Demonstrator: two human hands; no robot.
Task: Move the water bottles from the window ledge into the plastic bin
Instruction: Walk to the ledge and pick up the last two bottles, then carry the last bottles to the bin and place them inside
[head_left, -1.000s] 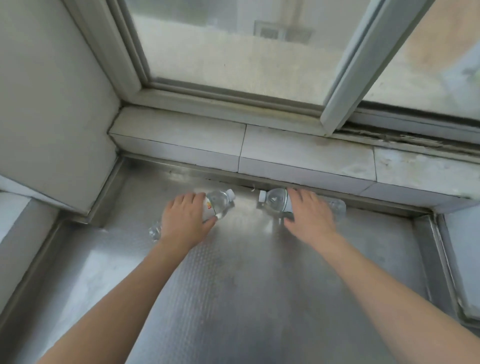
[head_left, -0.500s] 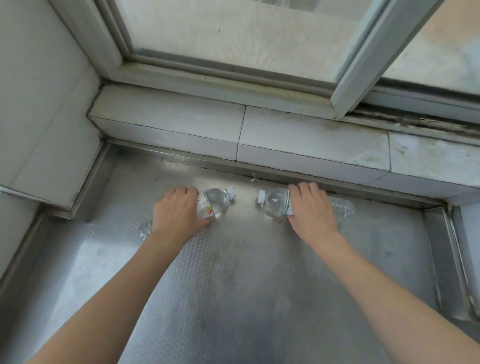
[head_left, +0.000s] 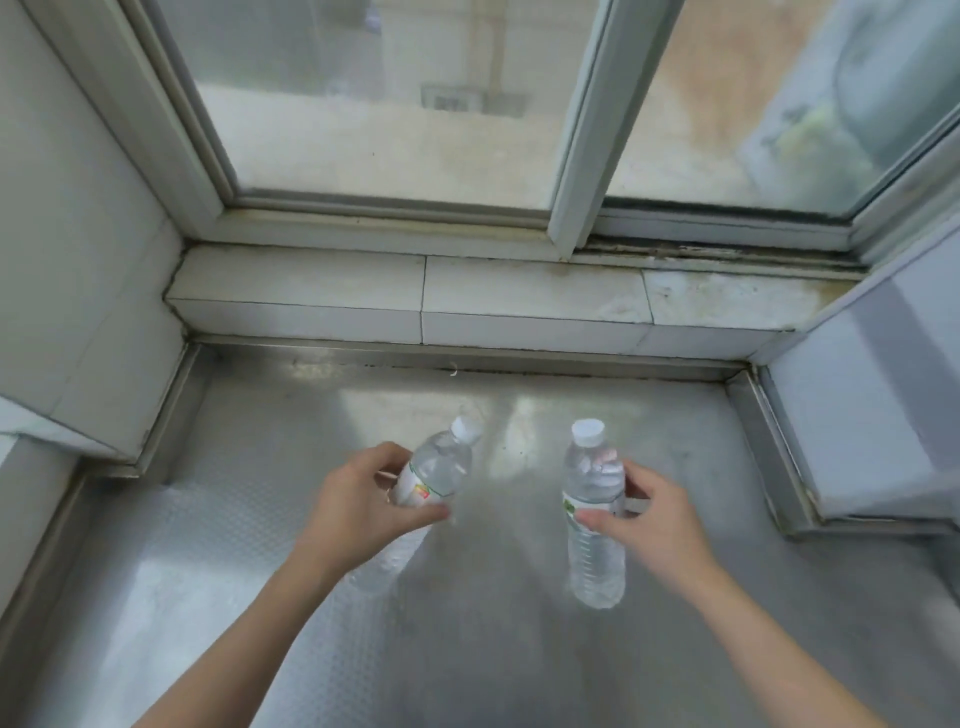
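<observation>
**Clear plastic bottles in hand, bin not yet in sight**

Steel, patterned and shiny, covers the ledge (head_left: 493, 649) below the window (head_left: 395, 104), and both water bottles are held above it, one to each hand. The left hand (head_left: 358, 512) has fingers and thumb curled round the label band of the left bottle (head_left: 434, 473), which leans with its white cap toward the far right. The right hand (head_left: 657, 519) pinches the right bottle (head_left: 592, 499) at its label between thumb and fingers; that bottle stands close to upright, cap toward the window.

Pickup looks done for these two. The right bottle's base seems clear of the steel, though glare and the see-through plastic make contact hard to rule out. No other bottles show on the ledge or on the tiled sill (head_left: 415, 291) beyond it.

What remains is the whole carry and drop: the plastic bin is nowhere in view, so the person must judge its place by turning away from the window, and neither bottle has been delivered.
</observation>
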